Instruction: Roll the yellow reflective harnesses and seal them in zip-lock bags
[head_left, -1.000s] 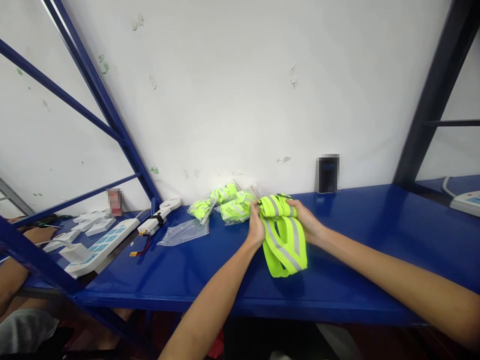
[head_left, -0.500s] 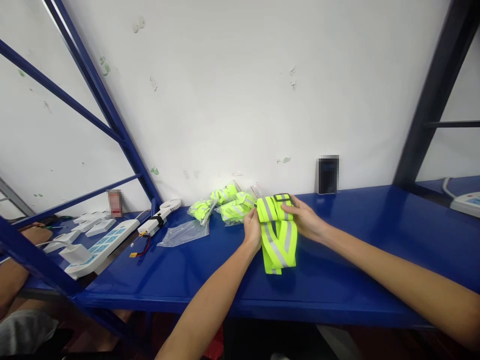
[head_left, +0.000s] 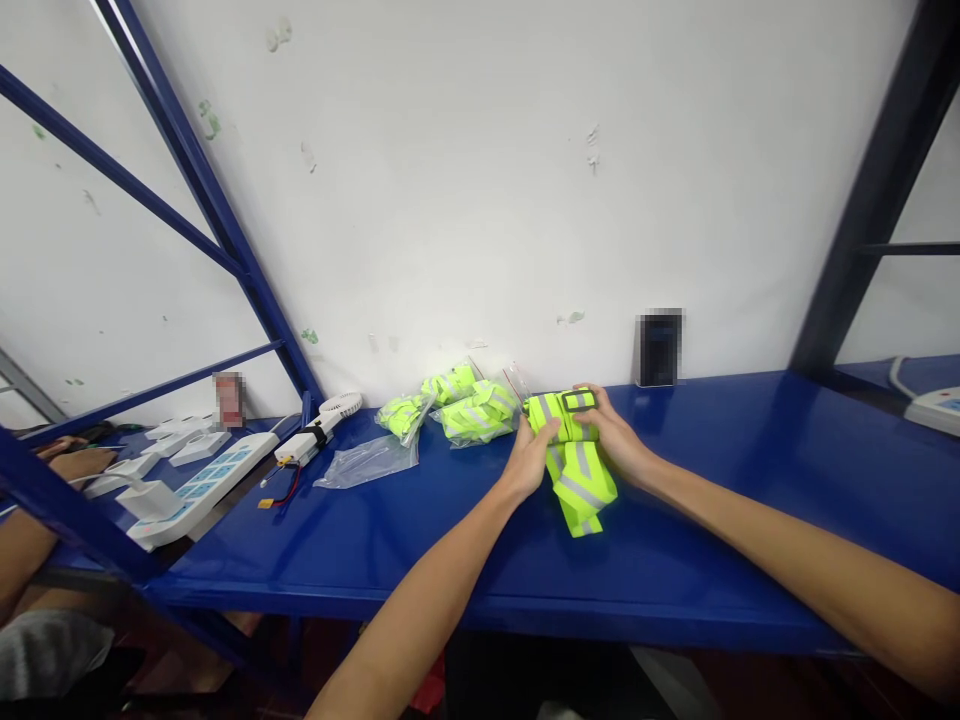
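Note:
Between my two hands is a neon-yellow reflective belt with grey stripes, its upper part folded into a flat bundle. A black buckle lies on top of the bundle, close to my right fingers. My left hand grips the bundle's left side, thumb on the front. On the right side, my right hand is closed round it, with some fingers hidden behind. The loose end of the belt hangs down in twisted folds over the blue table.
Several clear bags of yellow reflective belts lie left of my hands. An empty plastic bag, a small white fan and a power strip are farther left. A dark blurred device leans on the wall. Another person's arm shows far left.
Both hands and the belt have shifted slightly right. My left thumb has come onto the front of the bundle. The hanging end is shorter and more twisted, swung to the right.

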